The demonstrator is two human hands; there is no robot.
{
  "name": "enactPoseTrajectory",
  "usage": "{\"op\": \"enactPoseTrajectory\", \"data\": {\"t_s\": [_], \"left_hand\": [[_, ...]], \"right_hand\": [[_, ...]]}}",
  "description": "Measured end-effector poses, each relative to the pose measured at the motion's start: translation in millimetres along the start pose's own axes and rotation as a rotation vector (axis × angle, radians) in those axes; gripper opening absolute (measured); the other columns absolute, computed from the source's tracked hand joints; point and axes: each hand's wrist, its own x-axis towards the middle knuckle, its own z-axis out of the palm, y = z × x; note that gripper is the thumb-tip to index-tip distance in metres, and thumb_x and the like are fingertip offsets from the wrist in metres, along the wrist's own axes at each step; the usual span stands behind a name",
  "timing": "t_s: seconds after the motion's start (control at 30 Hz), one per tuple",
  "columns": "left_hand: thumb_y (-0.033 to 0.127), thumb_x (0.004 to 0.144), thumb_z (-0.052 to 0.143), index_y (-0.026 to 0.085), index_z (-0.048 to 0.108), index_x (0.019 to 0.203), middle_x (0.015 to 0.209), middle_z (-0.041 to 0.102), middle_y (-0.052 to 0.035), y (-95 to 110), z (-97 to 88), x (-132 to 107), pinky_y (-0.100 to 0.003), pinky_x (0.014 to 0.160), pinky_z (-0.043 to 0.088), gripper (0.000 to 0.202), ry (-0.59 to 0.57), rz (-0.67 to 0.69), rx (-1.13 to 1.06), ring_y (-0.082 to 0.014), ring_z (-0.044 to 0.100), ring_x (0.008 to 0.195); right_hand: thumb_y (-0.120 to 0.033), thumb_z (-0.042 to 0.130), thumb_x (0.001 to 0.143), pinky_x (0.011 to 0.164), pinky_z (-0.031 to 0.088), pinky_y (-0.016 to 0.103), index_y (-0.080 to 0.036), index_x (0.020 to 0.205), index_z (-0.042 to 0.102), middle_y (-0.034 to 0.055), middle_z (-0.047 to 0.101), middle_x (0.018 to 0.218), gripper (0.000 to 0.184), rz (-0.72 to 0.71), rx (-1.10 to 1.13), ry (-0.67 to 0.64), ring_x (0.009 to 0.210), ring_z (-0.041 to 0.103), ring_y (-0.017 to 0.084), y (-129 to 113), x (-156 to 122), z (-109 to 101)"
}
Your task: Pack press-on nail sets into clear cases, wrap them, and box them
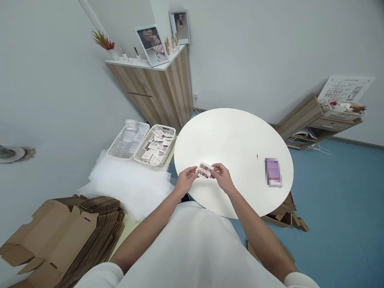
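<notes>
Both hands meet over the near edge of a round white table [234, 140]. Between them is a small clear packet [205, 170] with dark red patterned pieces inside. My left hand [186, 179] pinches the packet's left end, fingers closed on it. My right hand [221, 176] pinches its right end in the same way. The packet hovers just above the tabletop.
A purple blurred flat object [273, 172] lies on the table's right side. To the left, a white basket [156, 145] holds several similar packets and a second basket [128, 139] holds clear trays. Flattened cardboard boxes [69, 236] are stacked at lower left; more cardboard [288, 216] lies under the table.
</notes>
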Motion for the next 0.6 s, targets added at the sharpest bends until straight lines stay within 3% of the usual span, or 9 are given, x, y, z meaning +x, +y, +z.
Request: {"op": "enactPoseTrajectory", "data": {"t_s": [0.17, 0.4, 0.6], "left_hand": [[0.028, 0.068, 0.062, 0.015, 0.060, 0.104, 0.096, 0.065, -0.0078, -0.4, 8.2, -1.8, -0.035, 0.083, 0.046, 0.039, -0.036, 0.016, 0.120, -0.0166, 0.060, 0.084], [0.034, 0.070, 0.059, 0.016, 0.063, 0.097, 0.089, 0.065, -0.0065, -1.2, 23.8, -0.5, -0.032, 0.077, 0.046, 0.032, -0.048, 0.061, 0.260, -0.0160, 0.059, 0.080], [0.035, 0.069, 0.060, 0.014, 0.060, 0.092, 0.072, 0.061, -0.0032, -6.4, 31.1, 1.0, -0.029, 0.070, 0.046, 0.031, -0.150, -0.017, 0.247, -0.0126, 0.057, 0.067]], "right_hand": [[-0.039, 0.063, 0.064, 0.059, 0.046, 0.029, -0.020, 0.084, 0.049, -0.0041, 0.050, 0.073, 0.031, 0.037, 0.038, 0.035, 0.059, 0.062, 0.013, 1.8, -13.1, -9.9], [-0.042, 0.065, 0.061, 0.058, 0.047, 0.029, -0.019, 0.083, 0.048, -0.0037, 0.051, 0.072, 0.035, 0.095, 0.073, 0.083, 0.060, 0.061, 0.014, 10.8, -25.6, -23.8], [-0.040, 0.064, 0.063, 0.061, 0.045, 0.029, -0.020, 0.088, 0.055, -0.0036, 0.050, 0.072, 0.033, 0.049, 0.116, 0.224, 0.056, 0.053, 0.009, 18.8, -27.4, -29.2]]}}
